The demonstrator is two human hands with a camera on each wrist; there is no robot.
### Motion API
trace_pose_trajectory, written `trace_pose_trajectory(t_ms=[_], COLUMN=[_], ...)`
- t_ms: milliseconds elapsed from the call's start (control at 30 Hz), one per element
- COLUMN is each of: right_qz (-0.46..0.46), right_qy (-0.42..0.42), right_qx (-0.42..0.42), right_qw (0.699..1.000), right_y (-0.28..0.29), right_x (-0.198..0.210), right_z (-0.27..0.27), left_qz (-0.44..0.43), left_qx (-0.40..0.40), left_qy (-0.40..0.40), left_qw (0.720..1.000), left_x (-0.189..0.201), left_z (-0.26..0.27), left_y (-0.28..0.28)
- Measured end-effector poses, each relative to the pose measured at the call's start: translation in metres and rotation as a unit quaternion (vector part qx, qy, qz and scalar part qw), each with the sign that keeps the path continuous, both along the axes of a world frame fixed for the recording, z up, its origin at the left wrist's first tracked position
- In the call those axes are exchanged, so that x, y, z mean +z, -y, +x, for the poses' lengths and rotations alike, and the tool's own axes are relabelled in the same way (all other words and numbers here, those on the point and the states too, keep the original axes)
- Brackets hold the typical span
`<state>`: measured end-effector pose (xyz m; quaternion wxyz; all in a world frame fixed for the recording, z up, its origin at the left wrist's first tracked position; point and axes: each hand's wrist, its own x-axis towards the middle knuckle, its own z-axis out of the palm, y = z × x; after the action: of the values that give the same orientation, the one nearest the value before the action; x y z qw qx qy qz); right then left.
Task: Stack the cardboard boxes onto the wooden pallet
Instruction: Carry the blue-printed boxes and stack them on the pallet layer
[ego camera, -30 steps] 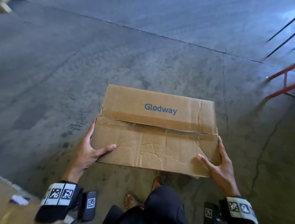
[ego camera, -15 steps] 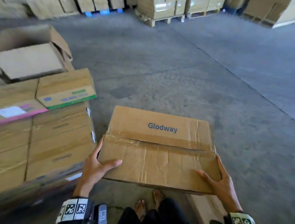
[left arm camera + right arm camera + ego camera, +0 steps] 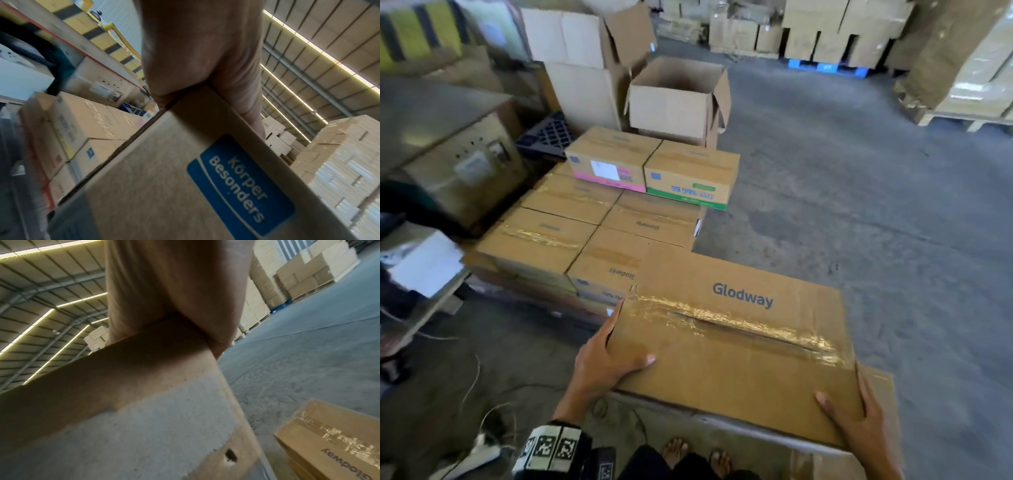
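I carry a taped cardboard box (image 3: pixel 736 346) marked "Glodway" in front of me, above the floor. My left hand (image 3: pixel 606 359) grips its near left corner, thumb on top, fingers down the side. My right hand (image 3: pixel 859 421) grips the near right corner the same way. The left wrist view shows the box (image 3: pixel 185 178) side with a blue label under my left hand (image 3: pixel 201 56). In the right wrist view my right hand (image 3: pixel 174 293) clasps the box (image 3: pixel 123 386) edge. Ahead to the left stands the stack of boxes (image 3: pixel 571 233), with two smaller boxes (image 3: pixel 654 168) on top at the back. The pallet under it is hidden.
An open empty carton (image 3: pixel 674 99) stands behind the stack. A metal machine and table (image 3: pixel 448 144) sit at the left. Another Glodway box (image 3: pixel 333 438) lies on the floor at my right. Bare concrete floor (image 3: pixel 859 205) spreads to the right; stacked pallets line the far wall.
I have turned left with the box held in both hands. The bare floor of the earlier frames gave way to the stack of boxes, now ahead left. Grip unchanged.
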<state>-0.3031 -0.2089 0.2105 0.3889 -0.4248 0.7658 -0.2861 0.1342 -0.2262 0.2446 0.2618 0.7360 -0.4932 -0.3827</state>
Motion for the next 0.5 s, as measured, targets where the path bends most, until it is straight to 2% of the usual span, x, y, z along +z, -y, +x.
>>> trace_pose_trajectory(t_ms=[267, 500], right_qz=[0.003, 0.044], right_qy=[0.068, 0.021], right_qx=[0.055, 0.122], right_qw=[0.996, 0.991], right_y=[0.031, 0.079], right_x=[-0.008, -0.026], right_z=[0.021, 0.049], left_qz=[-0.001, 0.008], left_qx=[0.063, 0.132], left_qy=[-0.009, -0.007], left_qw=[0.998, 0.991], left_x=[-0.01, -0.019], left_z=[0.017, 0.043], left_y=[-0.018, -0.027])
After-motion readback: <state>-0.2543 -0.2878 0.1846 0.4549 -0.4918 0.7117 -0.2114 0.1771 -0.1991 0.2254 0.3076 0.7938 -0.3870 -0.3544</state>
